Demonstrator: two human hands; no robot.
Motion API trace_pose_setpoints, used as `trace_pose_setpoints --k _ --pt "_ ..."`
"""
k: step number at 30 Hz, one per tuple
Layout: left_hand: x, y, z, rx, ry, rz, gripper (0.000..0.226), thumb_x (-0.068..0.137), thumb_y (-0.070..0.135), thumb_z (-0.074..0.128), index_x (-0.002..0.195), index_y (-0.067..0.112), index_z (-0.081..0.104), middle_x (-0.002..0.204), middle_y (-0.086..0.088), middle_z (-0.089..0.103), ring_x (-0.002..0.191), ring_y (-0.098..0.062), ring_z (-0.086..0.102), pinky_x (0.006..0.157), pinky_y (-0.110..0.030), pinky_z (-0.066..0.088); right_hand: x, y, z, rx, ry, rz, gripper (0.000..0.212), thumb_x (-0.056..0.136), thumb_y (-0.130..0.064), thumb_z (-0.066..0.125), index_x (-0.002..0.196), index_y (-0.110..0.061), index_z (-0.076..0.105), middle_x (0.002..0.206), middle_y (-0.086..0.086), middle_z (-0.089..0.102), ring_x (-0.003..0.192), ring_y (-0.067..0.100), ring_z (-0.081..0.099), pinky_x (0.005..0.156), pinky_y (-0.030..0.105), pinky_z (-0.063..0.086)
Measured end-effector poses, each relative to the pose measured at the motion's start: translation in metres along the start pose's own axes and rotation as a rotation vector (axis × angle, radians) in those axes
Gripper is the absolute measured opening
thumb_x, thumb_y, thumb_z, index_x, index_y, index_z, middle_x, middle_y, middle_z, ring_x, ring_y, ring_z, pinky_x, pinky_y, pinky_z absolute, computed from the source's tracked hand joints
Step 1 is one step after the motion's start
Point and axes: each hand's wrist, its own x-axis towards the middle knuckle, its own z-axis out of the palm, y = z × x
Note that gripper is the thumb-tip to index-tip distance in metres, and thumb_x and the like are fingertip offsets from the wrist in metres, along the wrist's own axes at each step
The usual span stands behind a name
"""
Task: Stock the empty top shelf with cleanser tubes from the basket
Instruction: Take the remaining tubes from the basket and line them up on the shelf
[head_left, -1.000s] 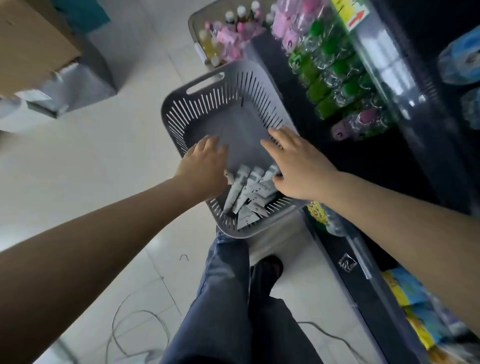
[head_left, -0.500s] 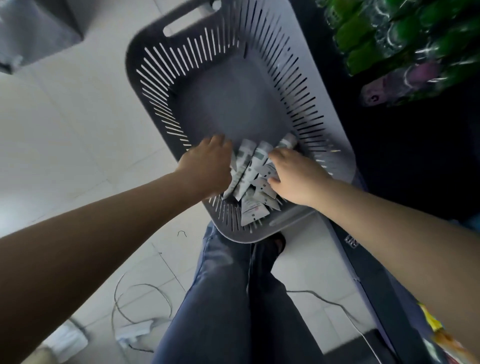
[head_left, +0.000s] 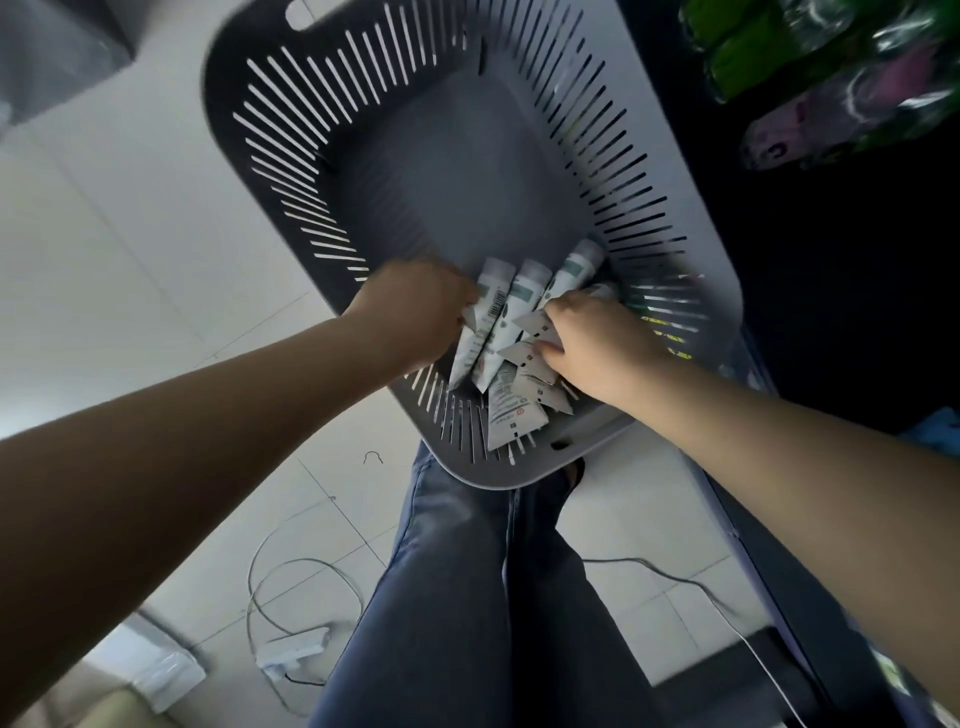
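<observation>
Left hand (head_left: 415, 317) curled on cleanser tubes (head_left: 519, 304), right hand (head_left: 597, 343) gripping more, pile between them, in basket (head_left: 291, 156).

Tubes (head_left: 498, 338) in basket (head_left: 696, 208) near end, btwn L hand (head_left: 415, 312) & R hand (head_left: 597, 343); bottles (head_left: 810, 62) to basket's right.

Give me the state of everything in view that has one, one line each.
basket, mostly bare, tubes only at its near end.
cleanser tubes, lying in a loose pile, caps pointing away.
left hand, against the pile's left side, grip hidden.
right hand, curled over the tubes' crimped ends.
</observation>
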Motion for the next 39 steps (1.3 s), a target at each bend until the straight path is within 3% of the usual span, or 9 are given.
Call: trace_pose_setpoints --k 5,9,15,17,20,26,32,36,39 --pt "-0.001 -0.002 -0.005 0.026 -0.005 0.029 0.023 0.097 0.029 0.046 0.11 0.031 0.064 0.115 0.008 0.066 0.103 -0.022 0.063 0.085 -0.039 0.052 -0.006 0.004 -0.014 -0.072 0.087 -0.051 0.027 0.094 -0.028 0.051 0.094 -0.003 0.062 0.094 0.017 0.067 0.085 0.036 0.064 0.061 0.036 0.045" --pt "0.001 -0.005 -0.009 0.066 0.015 0.031 0.025 0.098 0.023 0.045 0.111 0.033 0.063 0.109 0.006 0.067 0.097 -0.023 0.064 0.08 -0.038 0.054 -0.008 0.011 -0.02 -0.066 0.156 -0.055 0.022 0.094 -0.016 0.049 0.084 -0.002 0.063 0.08 0.018 0.067 0.07 0.037 0.066 0.052 0.032 0.039" --pt "0.001 -0.004 -0.014 0.102 0.022 0.012 0.033 0.096 0.014 0.047 0.121 0.032 0.059 0.108 -0.003 0.068 0.096 -0.029 0.065 0.079 -0.042 0.055 -0.012 0.024 -0.027 -0.135 0.238 -0.026 0.021 0.079 -0.002 0.067 0.061 -0.005 0.057 0.053 0.015 0.059 0.043 0.033 0.06 0.041 0.017 0.021" --pt "0.001 -0.004 -0.016 0.12 0.037 0.009 0.032 0.096 0.013 0.047 0.119 0.03 0.061 0.106 -0.003 0.068 0.094 -0.029 0.066 0.078 -0.042 0.056 -0.014 0.028 -0.031 -0.136 0.274 -0.019 0.018 0.08 -0.004 0.067 0.064 -0.004 0.058 0.056 0.016 0.06 0.046 0.034 0.06 0.041 0.018 0.023" --pt "-0.001 -0.003 -0.024 0.141 0.049 0.003 0.03 0.095 0.013 0.046 0.117 0.028 0.061 0.105 -0.005 0.068 0.093 -0.03 0.066 0.077 -0.042 0.056 -0.02 0.031 -0.038 -0.129 0.309 -0.017 0.017 0.089 -0.012 0.053 0.076 -0.004 0.06 0.067 0.017 0.064 0.059 0.036 0.063 0.053 0.034 0.041" --pt "-0.011 0.005 -0.055 0.116 0.063 -0.012 0.033 0.095 0.012 0.045 0.122 0.025 0.06 0.111 -0.007 0.067 0.097 -0.031 0.065 0.08 -0.042 0.055 -0.044 0.027 -0.075 -0.018 0.321 -0.054 0.02 0.095 -0.014 0.046 0.09 -0.001 0.061 0.084 0.017 0.066 0.073 0.036 0.062 0.058 0.039 0.047" --pt "-0.038 0.033 -0.106 0.166 0.091 0.036 0.035 0.096 0.009 0.045 0.126 0.02 0.058 0.111 -0.007 0.067 0.098 -0.028 0.065 0.081 -0.039 0.054 -0.086 0.016 -0.123 0.026 0.415 -0.041 0.019 0.095 -0.015 0.045 0.083 -0.005 0.054 0.085 0.015 0.063 0.072 0.036 0.061 0.056 0.04 0.044" --pt "-0.06 0.058 -0.146 0.201 0.15 0.074 0.026 0.098 0.012 0.043 0.115 0.014 0.062 0.098 -0.007 0.069 0.084 -0.024 0.065 0.071 -0.035 0.053 -0.126 0.008 -0.158 0.026 0.498 -0.057 0.019 0.096 -0.015 0.045 0.086 -0.003 0.056 0.087 0.013 0.063 0.072 0.036 0.061 0.058 0.041 0.048" --pt "-0.082 0.085 -0.176 0.236 0.207 0.103 0.026 0.099 0.011 0.043 0.116 0.013 0.062 0.102 -0.006 0.068 0.086 -0.022 0.064 0.066 -0.027 0.043 -0.158 0.002 -0.182 0.035 0.538 -0.039 0.019 0.098 -0.018 0.043 0.09 -0.005 0.055 0.09 0.011 0.063 0.076 0.032 0.062 0.061 0.044 0.051"
